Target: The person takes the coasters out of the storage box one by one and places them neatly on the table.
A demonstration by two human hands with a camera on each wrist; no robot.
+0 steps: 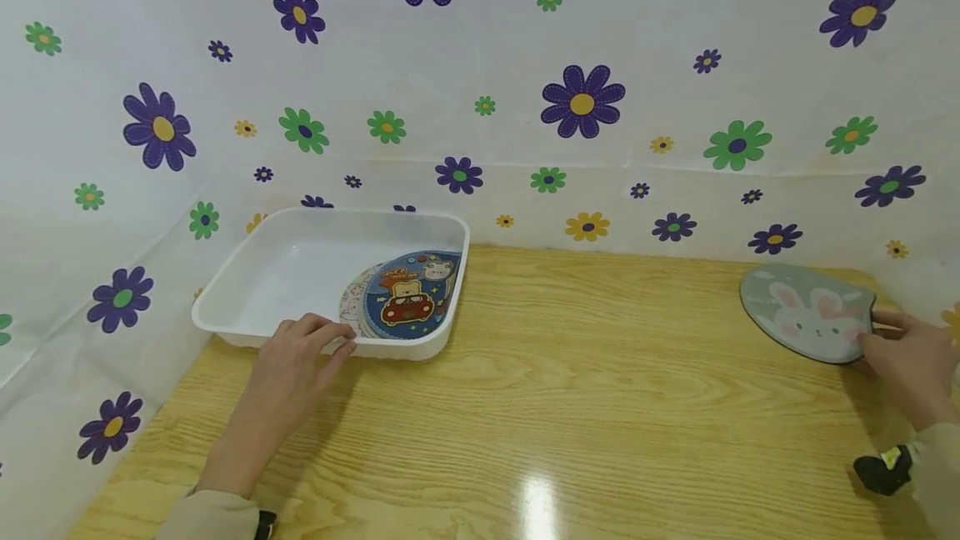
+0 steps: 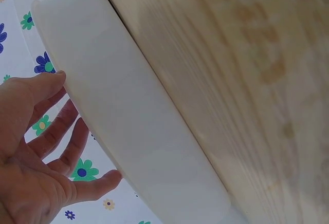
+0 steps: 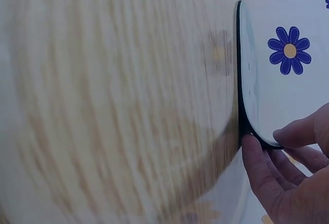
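Observation:
A white plastic tray stands on the left of the table. My left hand holds its front rim; in the left wrist view the fingers reach behind the rim and the thumb lies on it. At the tray's right end lie a blue round mouse pad with a toast-and-car print and a pale one partly hidden under it. Far right, my right hand pinches the right edge of a grey-green bunny mouse pad. In the right wrist view its black underside faces the table.
The wooden table runs between the tray and the bunny pad. A white cloth with printed flowers hangs along the back and both sides, close behind the tray.

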